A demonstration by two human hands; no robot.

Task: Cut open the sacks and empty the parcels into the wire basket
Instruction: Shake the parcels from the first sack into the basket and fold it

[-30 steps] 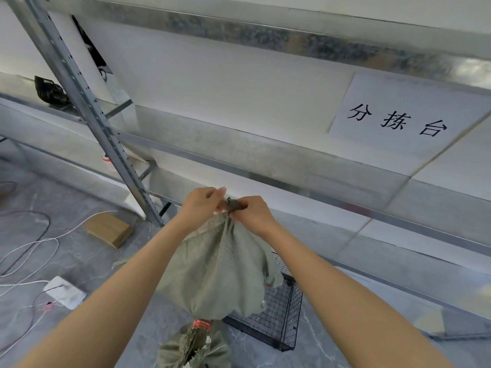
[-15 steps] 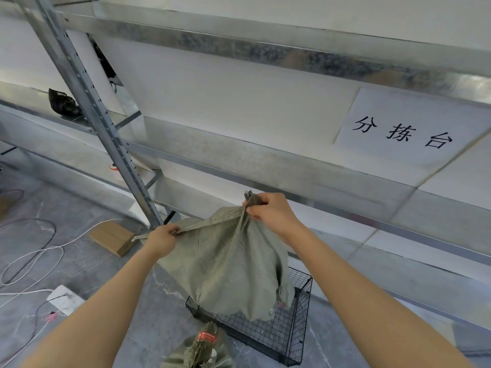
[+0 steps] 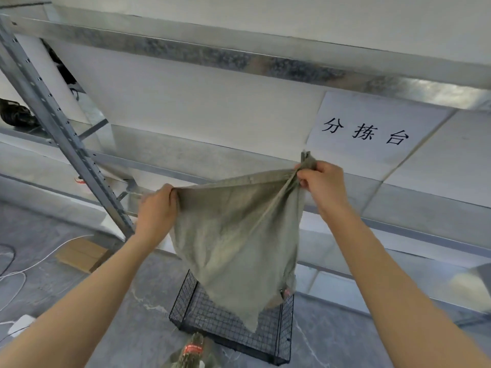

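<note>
A limp, coarse-woven grey-green sack [image 3: 236, 235] is stretched between both hands. The left hand [image 3: 156, 208] grips one corner of its taut top edge, and the right hand [image 3: 322, 185], held higher, pinches the bunched opposite corner. The cloth hangs below them in a slack point over a black wire basket [image 3: 283, 338], hiding part of its mesh. Under the left hand, cut off by the frame, is what looks like a second tied sack [image 3: 186, 361].

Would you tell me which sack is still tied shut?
The lower sack near the wire basket, its neck bound with red tape; the upper sack hangs limp from the left hand and right hand.
</note>
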